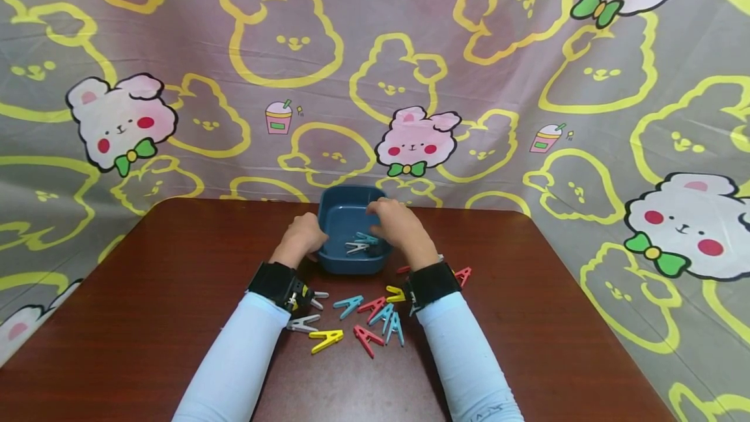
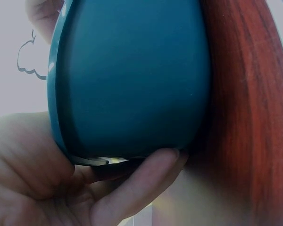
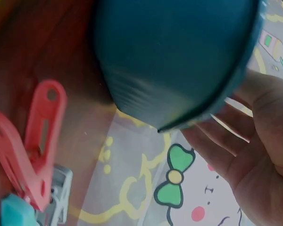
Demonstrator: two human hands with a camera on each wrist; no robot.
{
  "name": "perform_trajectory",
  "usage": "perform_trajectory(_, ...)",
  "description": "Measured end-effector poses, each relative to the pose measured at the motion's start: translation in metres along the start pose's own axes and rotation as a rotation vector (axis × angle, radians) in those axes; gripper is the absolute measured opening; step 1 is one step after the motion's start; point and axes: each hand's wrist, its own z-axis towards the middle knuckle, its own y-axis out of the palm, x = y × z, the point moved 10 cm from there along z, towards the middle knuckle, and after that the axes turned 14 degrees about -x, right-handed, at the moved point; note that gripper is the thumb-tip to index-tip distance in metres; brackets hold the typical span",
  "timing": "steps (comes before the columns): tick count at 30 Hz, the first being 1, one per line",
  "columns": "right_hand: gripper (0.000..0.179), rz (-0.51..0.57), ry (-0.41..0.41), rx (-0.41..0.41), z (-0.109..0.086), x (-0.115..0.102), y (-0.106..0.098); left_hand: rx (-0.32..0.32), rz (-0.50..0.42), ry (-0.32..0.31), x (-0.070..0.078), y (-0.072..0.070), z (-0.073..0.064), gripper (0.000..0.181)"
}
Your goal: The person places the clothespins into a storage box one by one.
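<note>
A blue plastic bin [image 1: 351,266] stands at the far side of the table, with blue, grey and dark clothespins [image 1: 359,246] lying inside. My left hand [image 1: 300,238] grips its left wall; in the left wrist view the thumb side is at the rim and a finger lies along the outside of the wall [image 2: 137,80]. Over the right rim reaches my right hand [image 1: 401,223], fingers loosely bent, tips partly hidden by the bin in the right wrist view. No clothespin shows in it. Near the right wrist lies a red clothespin [image 3: 45,136] on the table.
Several clothespins lie in front of the bin, among them a yellow one [image 1: 325,340], a red one [image 1: 368,338], a blue one [image 1: 349,305] and a grey one [image 1: 303,323]. Another red clothespin [image 1: 463,276] is beside the right wrist. A patterned cloth [image 1: 498,77] hangs behind the table [image 1: 193,266].
</note>
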Motion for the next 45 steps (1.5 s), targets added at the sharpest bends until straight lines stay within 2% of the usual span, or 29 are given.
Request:
perform_trajectory(2,0.037,0.019,0.001,-0.007,-0.003,0.005,-0.004,-0.017,-0.005,-0.010,-0.005,0.002,0.010,0.041)
perform_trajectory(6,0.034,0.054,-0.028,-0.023,-0.013,0.018,-0.014,-0.027,-0.006,-0.001,-0.024,0.008,0.052,0.043)
perform_trajectory(7,0.033,0.072,-0.035,-0.022,-0.017,0.022,-0.018,-0.037,0.001,-0.022,-0.022,0.009,0.050,0.043)
perform_trajectory(9,0.032,0.112,-0.049,-0.021,-0.025,0.032,-0.025,-0.031,-0.011,-0.014,-0.032,0.011,0.069,0.043)
perform_trajectory(10,0.033,0.133,-0.048,-0.017,-0.030,0.038,-0.029,-0.038,-0.014,-0.018,-0.034,0.011,0.073,0.043)
perform_trajectory(15,0.035,0.221,0.035,-0.011,-0.050,0.071,-0.042,-0.045,0.004,-0.025,-0.045,0.011,0.092,0.038)
perform_trajectory(19,0.037,0.261,0.110,-0.044,-0.060,0.095,-0.039,-0.056,0.008,-0.039,-0.045,0.010,0.091,0.041)
perform_trajectory(24,0.040,0.292,0.152,-0.114,-0.062,0.114,-0.023,-0.039,0.000,-0.039,-0.043,0.009,0.085,0.043)
perform_trajectory(28,0.042,0.332,0.174,-0.177,-0.060,0.124,-0.005,-0.030,0.003,-0.031,-0.027,0.007,0.055,0.043)
perform_trajectory(30,0.041,0.352,0.185,-0.206,-0.059,0.127,0.004,-0.031,0.001,-0.017,-0.029,0.008,0.057,0.043)
perform_trajectory(31,0.040,0.359,0.190,-0.220,-0.059,0.127,0.007,-0.030,0.006,-0.008,-0.022,0.007,0.046,0.043)
perform_trajectory(34,0.036,0.362,0.206,-0.256,-0.055,0.127,0.017,-0.034,0.009,0.001,-0.031,0.009,0.064,0.043)
perform_trajectory(35,0.036,0.363,0.209,-0.266,-0.053,0.126,0.019,-0.033,0.008,0.004,-0.037,0.010,0.075,0.044)
perform_trajectory(37,0.034,0.360,0.212,-0.283,-0.050,0.123,0.024,-0.037,0.007,-0.015,-0.033,0.009,0.067,0.045)
perform_trajectory(38,0.034,0.362,0.214,-0.289,-0.049,0.121,0.026,-0.046,0.003,-0.029,-0.038,0.010,0.076,0.046)
perform_trajectory(42,0.030,0.384,0.227,-0.299,-0.046,0.115,0.031,-0.047,-0.005,-0.039,-0.030,0.008,0.061,0.046)
perform_trajectory(45,0.027,0.389,0.237,-0.304,-0.043,0.111,0.033,-0.032,-0.010,-0.030,-0.029,0.006,0.059,0.044)
